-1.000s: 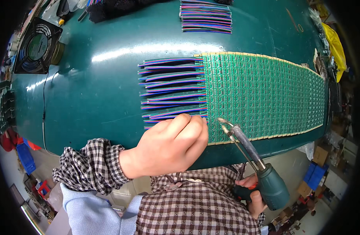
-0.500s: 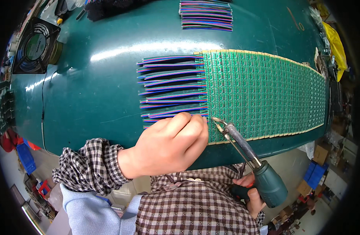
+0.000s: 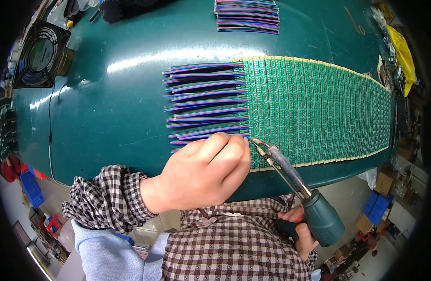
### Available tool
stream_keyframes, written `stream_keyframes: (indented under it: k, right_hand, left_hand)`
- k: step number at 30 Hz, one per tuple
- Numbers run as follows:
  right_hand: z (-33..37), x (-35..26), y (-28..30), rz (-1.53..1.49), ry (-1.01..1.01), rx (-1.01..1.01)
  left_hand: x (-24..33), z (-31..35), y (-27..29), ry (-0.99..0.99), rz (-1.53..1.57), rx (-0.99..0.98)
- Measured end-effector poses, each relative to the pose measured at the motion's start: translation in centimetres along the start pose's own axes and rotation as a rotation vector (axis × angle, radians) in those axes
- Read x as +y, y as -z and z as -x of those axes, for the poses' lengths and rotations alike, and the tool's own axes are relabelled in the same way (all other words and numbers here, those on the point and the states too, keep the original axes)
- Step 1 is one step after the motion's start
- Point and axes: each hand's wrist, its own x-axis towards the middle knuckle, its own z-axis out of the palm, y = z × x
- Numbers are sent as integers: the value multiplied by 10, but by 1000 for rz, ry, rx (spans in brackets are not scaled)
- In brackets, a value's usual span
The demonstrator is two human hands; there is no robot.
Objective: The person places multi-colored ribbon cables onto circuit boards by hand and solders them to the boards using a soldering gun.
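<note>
A wide panel of small green circuit boards (image 3: 314, 110) with tan edge strips lies on the green table. Along its left edge, several flat ribbon cables (image 3: 204, 102) of black, green, red and blue wires stick out to the left. My left hand (image 3: 206, 166) is closed in a pinch on a ribbon cable at the panel's lower left edge; the fingers hide most of that cable. My right hand (image 3: 303, 232) grips a green soldering iron (image 3: 322, 218) with a thin feed tube alongside. Its tip touches or nearly touches the board just right of my left fingertips.
A stack of more ribbon cables (image 3: 247, 18) lies at the far side of the table (image 3: 107, 112). A black fan (image 3: 41, 54) stands at the far left, its cord running down the table. A dark fuzzy bundle (image 3: 126, 9) lies at the back, and a yellow bag (image 3: 403, 61) is at the right.
The panel and attached cables have shifted very slightly away from me. Both hands stay nearly in place, the left still pinching and the iron's tip still beside its fingers.
</note>
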Motion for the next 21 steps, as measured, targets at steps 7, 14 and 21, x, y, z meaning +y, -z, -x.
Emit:
stream_keyframes:
  k: [7,14,21]
  right_hand:
    - [-3,-4,-1,36,-30,-14]
    - [2,-3,0,27,21,41]
    - [2,0,6,44,11,17]
  left_hand:
    - [0,-1,-2,-15,-4,14]
    - [1,-2,-2,-13,-3,9]
    - [0,-1,-1,-16,-2,15]
